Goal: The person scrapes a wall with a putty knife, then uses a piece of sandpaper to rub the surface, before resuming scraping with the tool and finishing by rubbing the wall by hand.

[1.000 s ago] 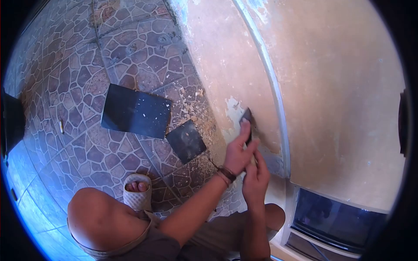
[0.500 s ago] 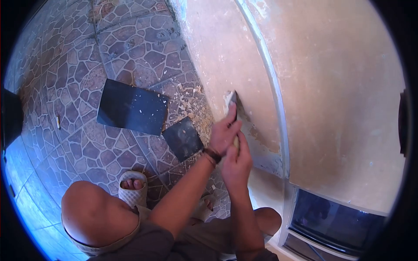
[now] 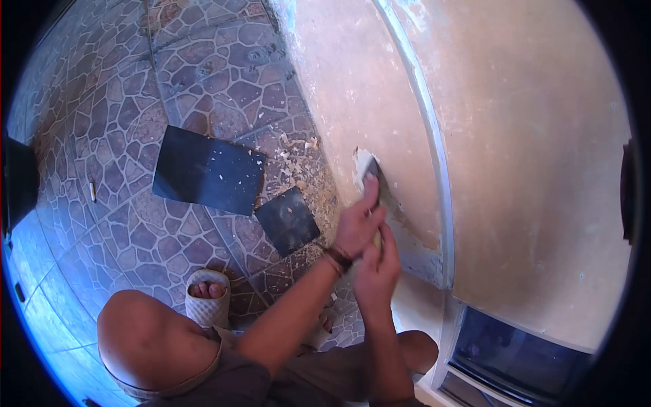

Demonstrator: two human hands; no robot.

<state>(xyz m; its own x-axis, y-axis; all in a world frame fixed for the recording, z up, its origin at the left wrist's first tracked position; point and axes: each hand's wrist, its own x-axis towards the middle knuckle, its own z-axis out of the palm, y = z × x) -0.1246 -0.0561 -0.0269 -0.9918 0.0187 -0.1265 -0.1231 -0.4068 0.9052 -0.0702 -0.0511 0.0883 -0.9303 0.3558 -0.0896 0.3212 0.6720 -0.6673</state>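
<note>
A scraper (image 3: 373, 168) rests its blade on the beige wall (image 3: 352, 88), at the lower edge of a pale patch (image 3: 362, 163) where the coating is gone. My left hand (image 3: 355, 229), with a dark bracelet at the wrist, is closed around the scraper near the blade, one finger stretched along it. Just below, my right hand (image 3: 377, 275) is wrapped round the light-coloured handle (image 3: 377, 239). Most of the handle is hidden by my fingers. A greyish scraped area lies to the right of the hands on the wall.
Flakes (image 3: 308, 176) litter the stone-patterned floor (image 3: 129, 237) along the wall. A large dark sheet (image 3: 207, 169) and a smaller dark square (image 3: 288, 220) lie there. A raised strip (image 3: 427, 115) runs along the wall. A dark glass pane (image 3: 515, 356) is at lower right.
Both hands and the scraper have moved down and slightly right in the view. More of the pale patch shows above the blade now.
</note>
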